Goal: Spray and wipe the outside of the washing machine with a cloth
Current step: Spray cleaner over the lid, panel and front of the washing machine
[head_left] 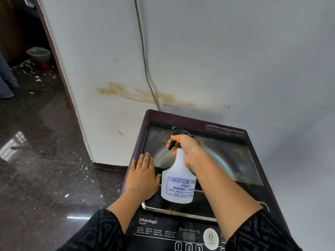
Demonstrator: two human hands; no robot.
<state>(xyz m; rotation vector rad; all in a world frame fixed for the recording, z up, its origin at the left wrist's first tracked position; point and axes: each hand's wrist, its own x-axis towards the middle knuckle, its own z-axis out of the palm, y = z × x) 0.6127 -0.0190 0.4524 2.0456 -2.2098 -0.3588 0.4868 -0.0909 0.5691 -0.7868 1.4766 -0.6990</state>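
A dark purple top-loading washing machine [253, 142] stands against the wall, seen from above, with a dusty glass lid and a control panel at the near edge. My right hand [186, 151] grips the neck of a white spray bottle [178, 185] with a black trigger head, held upright over the lid, a finger on the trigger. My left hand [143, 176] lies flat, fingers together, on the lid's left part. No cloth is in view.
A white pillar [101, 87] with brown stains stands left of the machine, and a dark cable [145, 60] runs down the wall behind it. Dark glossy floor [45, 169] with scattered debris lies to the left. A bin [39, 57] sits far back left.
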